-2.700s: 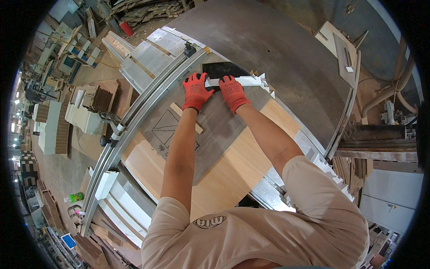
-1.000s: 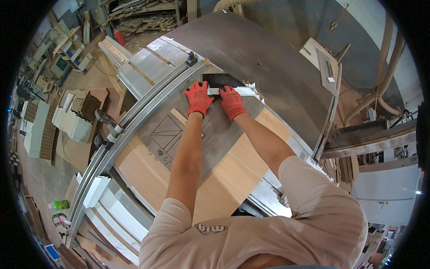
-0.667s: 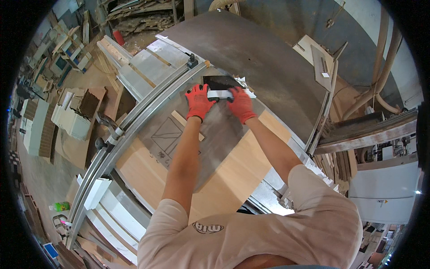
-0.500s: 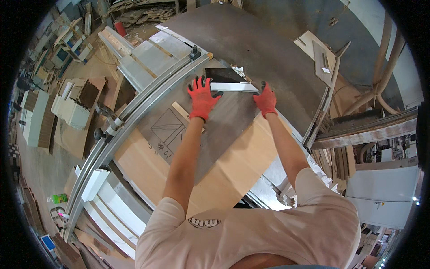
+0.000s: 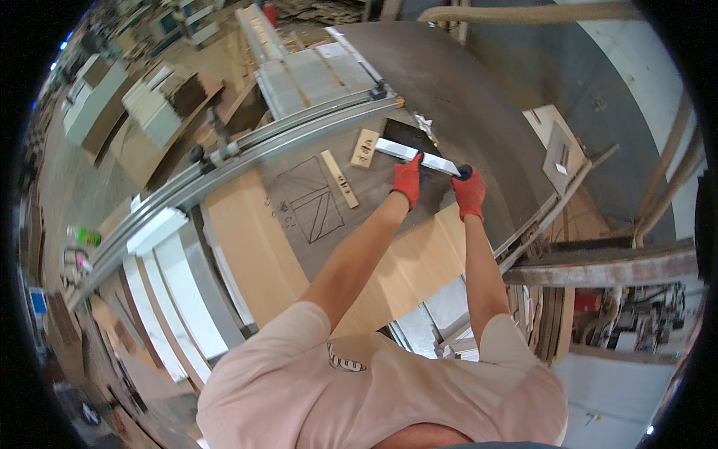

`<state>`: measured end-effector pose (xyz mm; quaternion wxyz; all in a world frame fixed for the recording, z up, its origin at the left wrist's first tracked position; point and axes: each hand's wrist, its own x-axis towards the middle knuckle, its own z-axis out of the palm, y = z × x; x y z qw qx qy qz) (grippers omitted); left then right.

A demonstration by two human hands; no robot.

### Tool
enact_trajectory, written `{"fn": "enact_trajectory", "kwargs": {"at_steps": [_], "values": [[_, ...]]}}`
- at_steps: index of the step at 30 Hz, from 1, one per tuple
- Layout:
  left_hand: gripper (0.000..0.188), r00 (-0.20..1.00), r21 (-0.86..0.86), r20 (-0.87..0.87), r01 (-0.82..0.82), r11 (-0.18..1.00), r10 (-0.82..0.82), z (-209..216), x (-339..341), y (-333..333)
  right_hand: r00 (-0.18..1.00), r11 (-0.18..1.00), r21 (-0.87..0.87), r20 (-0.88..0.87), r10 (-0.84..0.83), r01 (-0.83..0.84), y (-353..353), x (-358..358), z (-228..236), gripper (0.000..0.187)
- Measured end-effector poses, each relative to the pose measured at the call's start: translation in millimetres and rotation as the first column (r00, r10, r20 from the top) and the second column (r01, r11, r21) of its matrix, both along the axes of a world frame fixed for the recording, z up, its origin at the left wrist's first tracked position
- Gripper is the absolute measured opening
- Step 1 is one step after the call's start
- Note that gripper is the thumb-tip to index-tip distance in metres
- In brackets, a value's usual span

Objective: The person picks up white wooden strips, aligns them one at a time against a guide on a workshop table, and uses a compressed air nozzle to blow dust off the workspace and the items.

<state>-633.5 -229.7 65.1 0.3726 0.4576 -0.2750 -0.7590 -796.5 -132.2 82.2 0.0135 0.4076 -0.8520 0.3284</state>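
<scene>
A white strip lies along the near edge of a dark panel on the grey-brown board. My left hand, in a red glove with dark fingertips, is closed at the strip's middle. At its right end my right hand, gloved the same way, has its fingers closed around the tip. Left of the strip lies a small pale wood block with dark handwriting. A longer narrow wood piece, also marked, rests nearer to me, beside a line drawing on the board. Undersides of both hands are hidden.
A metal rail with clamps runs along the left of the work surface. A light wood panel lies beneath the board. White panels stand lower left. A beam and large hoses are at the right.
My left hand has moved right from the strip's left end to its middle, its spread fingers closing and uncovering the small block. The strip's right end has swung toward me. The view has turned.
</scene>
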Motion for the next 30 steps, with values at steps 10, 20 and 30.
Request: {"fn": "enact_trajectory", "kwargs": {"at_steps": [10, 20, 30], "values": [[0.037, 0.851, -0.445, 0.145, -0.401, 0.801, 0.506, -25.3, 67.7, -4.3, 0.892, 0.902, -0.301, 0.238, 0.385, -0.309, 38.1, 142.5, 69.7, 0.038], [0.020, 0.438, -0.374, 0.006, -0.833, 0.408, 0.899, 19.1, 442.5, 95.9, 0.454, 0.838, -0.162, 0.778, 0.434, -0.521, 194.5, 329.5, 29.0, 0.046], [0.020, 0.187, 0.051, -0.096, -0.980, 0.192, 0.978, -47.4, 679.0, 17.1, 0.490, 0.581, 0.008, 0.546, 0.679, -0.814, 211.6, 427.1, 6.3, 0.044]]}}
